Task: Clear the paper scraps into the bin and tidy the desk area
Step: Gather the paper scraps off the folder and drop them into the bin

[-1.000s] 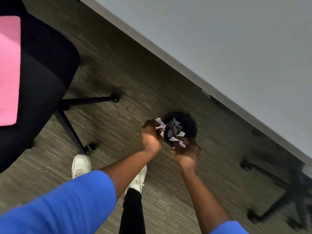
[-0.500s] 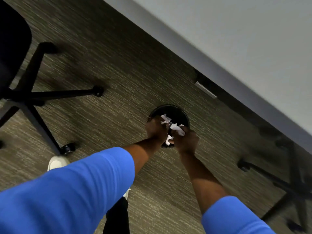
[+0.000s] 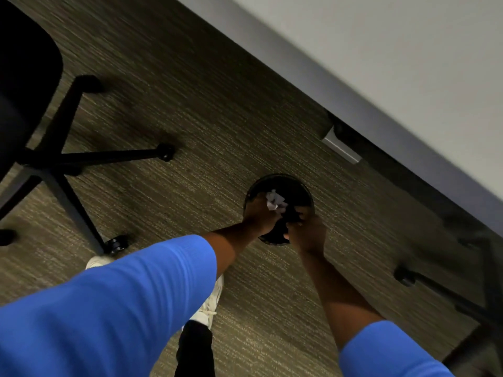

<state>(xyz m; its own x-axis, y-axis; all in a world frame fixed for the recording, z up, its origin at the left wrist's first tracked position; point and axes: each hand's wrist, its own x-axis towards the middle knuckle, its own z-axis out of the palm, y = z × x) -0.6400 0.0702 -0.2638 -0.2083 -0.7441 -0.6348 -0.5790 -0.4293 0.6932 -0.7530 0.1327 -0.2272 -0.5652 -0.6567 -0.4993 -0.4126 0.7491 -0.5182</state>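
Two hands are working over the bin (image 3: pixel 296 186) on the carpet (image 3: pixel 190 118), between the chair (image 3: pixel 30 110) at left and the desk (image 3: pixel 381 50) at right. Left hand (image 3: pixel 261 217) is bunching white scraps (image 3: pixel 275 200) right above the bin's mouth. Right hand (image 3: pixel 307 232) is curling beside it, its contents hidden. Dumping is looking like the step under way; next, both hands are needing to spread so the scraps drop inside.
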